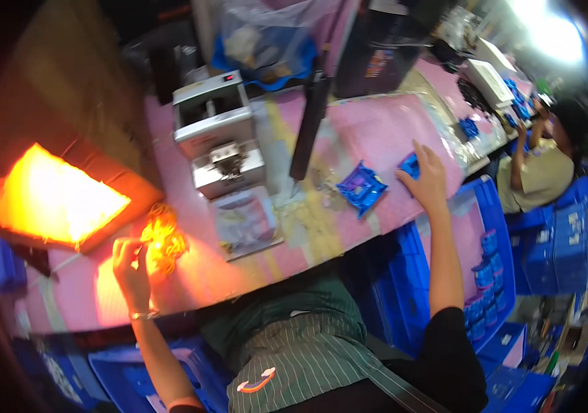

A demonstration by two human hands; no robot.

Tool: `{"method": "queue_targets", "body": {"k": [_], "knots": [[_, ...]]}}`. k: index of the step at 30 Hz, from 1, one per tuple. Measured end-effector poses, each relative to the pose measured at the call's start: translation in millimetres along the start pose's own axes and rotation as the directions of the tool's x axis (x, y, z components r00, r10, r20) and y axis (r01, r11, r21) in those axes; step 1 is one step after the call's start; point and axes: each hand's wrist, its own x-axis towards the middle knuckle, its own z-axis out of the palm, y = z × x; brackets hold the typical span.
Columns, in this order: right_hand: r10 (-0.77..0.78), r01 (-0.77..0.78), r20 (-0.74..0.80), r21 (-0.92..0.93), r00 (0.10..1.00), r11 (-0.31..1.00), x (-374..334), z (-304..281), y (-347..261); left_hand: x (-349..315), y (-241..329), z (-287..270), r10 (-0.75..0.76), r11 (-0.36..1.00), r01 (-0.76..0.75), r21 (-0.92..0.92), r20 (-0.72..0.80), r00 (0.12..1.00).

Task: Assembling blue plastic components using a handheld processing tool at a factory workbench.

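Pink tabletop [387,131], blue piece [410,165] inside curved right grip [429,180]

the bright yellow-orange tangle of looped strands [164,237] lies just right of the left hand [131,265]; beyond that hand, the glowing four-sided opening [60,196] fades from pale yellow to deep orange. at the right hand [427,182], the small crinkled packet [410,164] is blue; to that hand's left, the square crumpled packet [361,187] is blue with a purple middle. between the hands, the boxy metal machine [215,127] is silver-grey. nearer the body, the grey-green cloth apron [294,365] has thin pale stripes and a rainbow motif.
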Motion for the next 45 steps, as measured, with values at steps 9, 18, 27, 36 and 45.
{"method": "queue_targets", "body": {"k": [9, 18, 27, 36, 45], "knots": [[-0.38, 0.273, 0.285, 0.351, 0.88, 0.896, -17, -31, -66, 29, 122, 96, 0.38, 0.923, -0.368, -0.11, 0.112, 0.918], [-0.314, 0.192, 0.253, 0.411, 0.915, 0.891, -27, -33, -83, 21, 112, 129, 0.431, 0.895, -0.439, 0.073, 0.106, 0.896], [-0.367, 0.231, 0.059, 0.682, 0.928, 0.694, -34, -19, -196, 18, 107, 121, 0.413, 0.909, -0.417, 0.026, 0.093, 0.906], [-0.523, 0.455, -0.044, 0.558, 0.851, 0.694, -50, 4, -255, -6, 115, 78, 0.126, 0.971, -0.134, -0.2, -0.051, 0.991], [0.229, -0.001, -0.194, 0.761, 0.954, 0.649, 31, 27, -202, -36, 134, 116, 0.344, 0.939, -0.34, -0.05, 0.133, 0.93]]}}
